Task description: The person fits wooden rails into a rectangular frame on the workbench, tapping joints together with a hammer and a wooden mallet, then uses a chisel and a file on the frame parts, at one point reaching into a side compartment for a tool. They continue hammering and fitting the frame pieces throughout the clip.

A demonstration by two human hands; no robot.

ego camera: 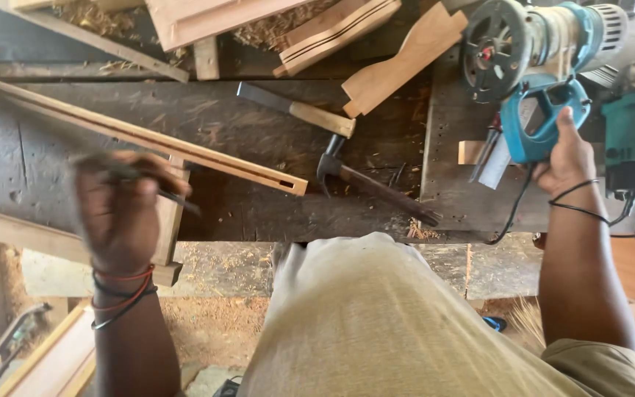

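My left hand is blurred and closed around a thin dark tool, perhaps a pencil, just over a short wooden block at the bench's near edge. A long slotted wooden strip runs diagonally past that hand. My right hand grips the blue handle of an electric router lying on the bench at the right.
A claw hammer and a chisel lie mid-bench. Shaped wooden pieces and sawdust sit at the back. A second teal power tool stands at the far right, its cables trailing off the edge.
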